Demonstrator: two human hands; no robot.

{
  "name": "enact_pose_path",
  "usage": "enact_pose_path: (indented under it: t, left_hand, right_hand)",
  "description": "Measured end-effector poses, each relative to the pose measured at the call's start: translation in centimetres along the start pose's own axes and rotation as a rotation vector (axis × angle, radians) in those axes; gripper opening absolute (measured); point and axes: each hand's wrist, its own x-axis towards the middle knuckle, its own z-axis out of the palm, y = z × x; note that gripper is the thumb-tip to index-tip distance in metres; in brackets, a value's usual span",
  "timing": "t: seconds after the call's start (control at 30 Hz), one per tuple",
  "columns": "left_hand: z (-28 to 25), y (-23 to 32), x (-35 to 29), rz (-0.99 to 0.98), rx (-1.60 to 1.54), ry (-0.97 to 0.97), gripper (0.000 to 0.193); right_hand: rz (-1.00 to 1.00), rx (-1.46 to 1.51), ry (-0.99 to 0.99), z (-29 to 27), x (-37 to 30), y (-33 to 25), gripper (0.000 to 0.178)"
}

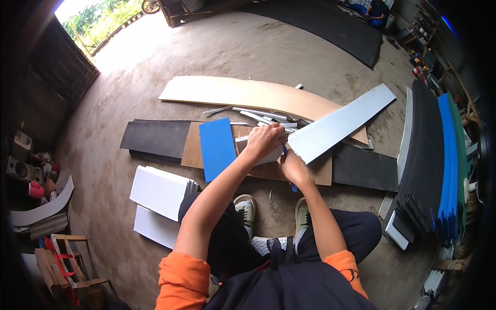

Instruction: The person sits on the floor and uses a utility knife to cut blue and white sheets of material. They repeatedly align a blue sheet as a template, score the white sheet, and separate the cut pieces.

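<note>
My left hand has its fingers curled over a small white piece; what they grip is hidden. Close beside it, my right hand is closed around a slim blue tool, which looks like a cutter, its tip end near the left fingers. Both hands are over a brown board. A long white foam strip slants up to the right from beside my hands. Left of them, a blue rectangular sheet rests across the brown board.
White offcuts lie behind my hands, before a long pale board. Black sheets extend leftward. White panels are stacked by my left knee. Black and blue sheets lean at right. Another person sits far back.
</note>
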Motion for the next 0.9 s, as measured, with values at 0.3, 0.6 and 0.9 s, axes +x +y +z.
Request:
enact_pose_path:
  t: [0.3,0.6,0.9]
  left_hand:
    - [0.4,0.2,0.0,0.126,-0.026,0.018,0.017]
    - [0.3,0.0,1.4,0.011,0.082,-0.046,0.014]
    - [0.9,0.7,1.4,0.056,0.026,-0.056,0.016]
  right_hand:
    - [-0.010,-0.085,0.013,3.0,2.3,2.5,0.033]
    - [-0.078,-0.113,0.099,1.4,2.2,1.7,0.034]
    - [-0.179,-0.275,-0.005,2.8,4.9,5.8,0.035]
